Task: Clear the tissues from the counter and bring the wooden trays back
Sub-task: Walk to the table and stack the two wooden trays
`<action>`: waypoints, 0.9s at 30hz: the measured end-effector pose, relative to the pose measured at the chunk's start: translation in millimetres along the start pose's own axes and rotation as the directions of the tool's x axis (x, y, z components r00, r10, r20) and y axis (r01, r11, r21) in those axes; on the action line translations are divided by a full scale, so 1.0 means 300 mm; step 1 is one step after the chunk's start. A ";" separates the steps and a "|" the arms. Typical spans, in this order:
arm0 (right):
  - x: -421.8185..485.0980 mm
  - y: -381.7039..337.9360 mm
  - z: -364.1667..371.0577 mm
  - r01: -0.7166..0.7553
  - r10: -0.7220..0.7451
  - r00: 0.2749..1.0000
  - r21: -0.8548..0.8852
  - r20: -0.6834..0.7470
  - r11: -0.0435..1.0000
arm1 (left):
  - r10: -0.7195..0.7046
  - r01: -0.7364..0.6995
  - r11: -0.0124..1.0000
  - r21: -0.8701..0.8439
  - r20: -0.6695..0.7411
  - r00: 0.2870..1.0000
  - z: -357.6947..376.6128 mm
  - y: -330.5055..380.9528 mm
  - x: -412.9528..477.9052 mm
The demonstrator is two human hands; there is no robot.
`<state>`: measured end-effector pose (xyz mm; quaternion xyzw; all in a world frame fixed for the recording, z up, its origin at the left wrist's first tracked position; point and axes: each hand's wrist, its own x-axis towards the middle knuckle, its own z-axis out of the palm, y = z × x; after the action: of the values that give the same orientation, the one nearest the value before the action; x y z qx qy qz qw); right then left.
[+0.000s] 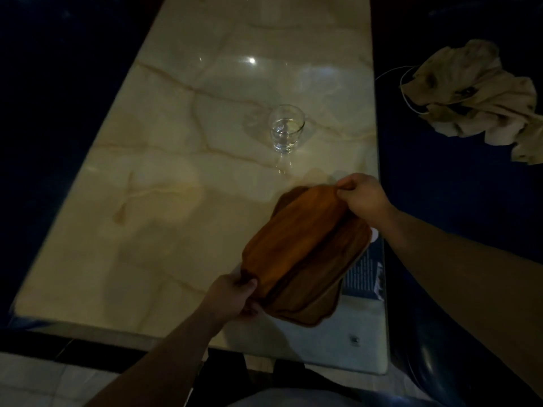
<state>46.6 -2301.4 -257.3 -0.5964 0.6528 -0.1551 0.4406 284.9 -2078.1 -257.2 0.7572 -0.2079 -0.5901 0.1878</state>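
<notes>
The lower wooden tray (305, 292) lies mostly hidden under the upper tray (293, 239). A printed card (364, 274) beneath them shows only one corner, its text too small to read. The crumpled cloth (476, 95) runs off the right edge.

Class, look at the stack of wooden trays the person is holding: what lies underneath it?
Under the wooden trays a dark printed paper pokes out at their right edge, lying on the marble counter. How far it extends beneath is hidden, as is anything else there.
</notes>
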 end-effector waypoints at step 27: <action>-0.091 0.120 -0.030 0.027 -0.023 0.999 -0.097 0.041 0.995 | 0.186 -0.181 0.922 0.341 0.021 0.982 0.054 -0.015 -0.016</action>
<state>13.9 -2270.7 -267.8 -0.6281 0.6433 -0.1166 0.4220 268.5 -2072.3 -259.5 0.7590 -0.3759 -0.5203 0.1093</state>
